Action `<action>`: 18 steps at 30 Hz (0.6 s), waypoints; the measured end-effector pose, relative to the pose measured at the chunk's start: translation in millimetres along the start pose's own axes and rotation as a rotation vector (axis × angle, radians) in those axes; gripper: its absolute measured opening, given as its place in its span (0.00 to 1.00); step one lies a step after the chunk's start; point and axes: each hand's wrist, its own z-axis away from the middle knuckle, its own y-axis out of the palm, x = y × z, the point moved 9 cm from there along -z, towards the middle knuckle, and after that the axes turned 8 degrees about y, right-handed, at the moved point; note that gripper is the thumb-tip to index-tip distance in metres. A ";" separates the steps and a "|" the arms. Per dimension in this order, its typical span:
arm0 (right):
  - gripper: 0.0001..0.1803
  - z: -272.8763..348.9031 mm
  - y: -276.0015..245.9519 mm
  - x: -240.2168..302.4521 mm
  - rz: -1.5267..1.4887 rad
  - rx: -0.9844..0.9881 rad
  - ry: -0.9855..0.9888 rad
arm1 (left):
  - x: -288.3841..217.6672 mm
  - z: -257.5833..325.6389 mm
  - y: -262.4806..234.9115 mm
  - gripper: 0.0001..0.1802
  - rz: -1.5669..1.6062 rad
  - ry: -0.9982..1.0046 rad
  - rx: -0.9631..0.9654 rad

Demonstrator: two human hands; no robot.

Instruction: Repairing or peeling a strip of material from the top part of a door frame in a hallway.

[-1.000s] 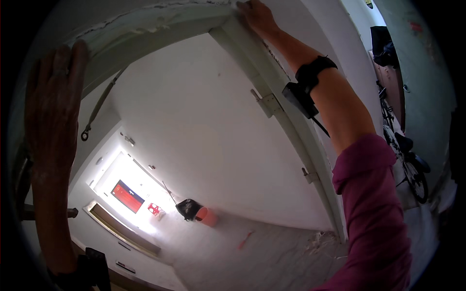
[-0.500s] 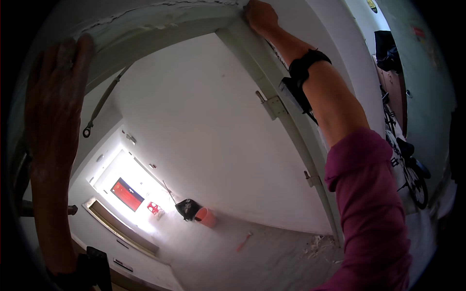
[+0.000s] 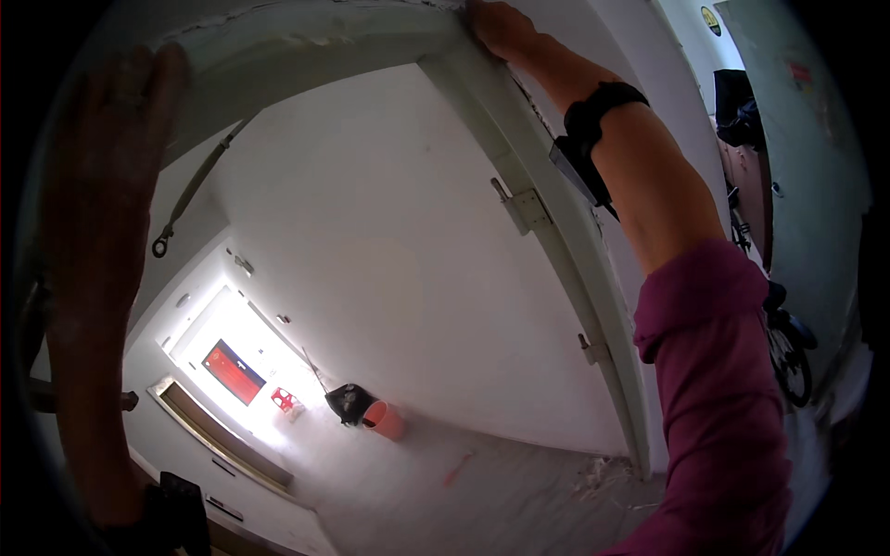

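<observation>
Palm down, with its fingers stretched out, my left hand [image 3: 104, 176] lies against the left part of a pale green metal door frame [image 3: 371, 48]. It is dim and holds nothing that I can see. High at the frame's top right corner, my right hand [image 3: 502, 31] is closed, knuckles toward me. The picture's upper edge cuts off part of it, so whatever it grips is hidden. Cracked, flaking filler [image 3: 218, 20] runs along the seam above the frame. A grey closer arm [image 3: 199, 190] hangs from the frame near my left hand.
Hinges [image 3: 526, 209] stick out from the right jamb. Beyond the doorway, a pink bucket [image 3: 384, 421] and a black dustpan [image 3: 349, 403] stand on the floor. Debris [image 3: 607, 477] lies at the jamb's foot. At the right are a bicycle [image 3: 791, 357] and a green door [image 3: 820, 204].
The view has shifted slightly, and the bicycle is now more covered by my right sleeve. Both hands remain at the frame; my right hand sits a little higher in the picture.
</observation>
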 end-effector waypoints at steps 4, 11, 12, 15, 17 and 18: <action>0.22 -1.7 14.7 26.9 0.167 0.116 -0.032 | 0.6 9.5 5.1 0.49 0.049 0.010 0.021; 0.20 10.0 0.2 11.9 0.132 -0.091 0.078 | 3.2 11.4 8.1 0.49 0.015 0.025 0.056; 0.20 10.4 -2.1 8.1 0.101 -0.129 0.078 | 3.0 11.2 9.2 0.49 0.014 0.027 0.054; 0.20 13.3 -1.9 6.2 0.022 -0.150 0.102 | 2.1 14.8 12.5 0.49 0.020 0.040 0.019; 0.19 13.4 -3.1 -0.8 -0.039 -0.173 0.135 | 3.1 13.7 11.9 0.49 0.028 0.030 0.008; 0.19 13.8 -5.1 -6.1 -0.101 -0.197 0.165 | 2.5 12.2 10.4 0.49 0.031 0.030 0.006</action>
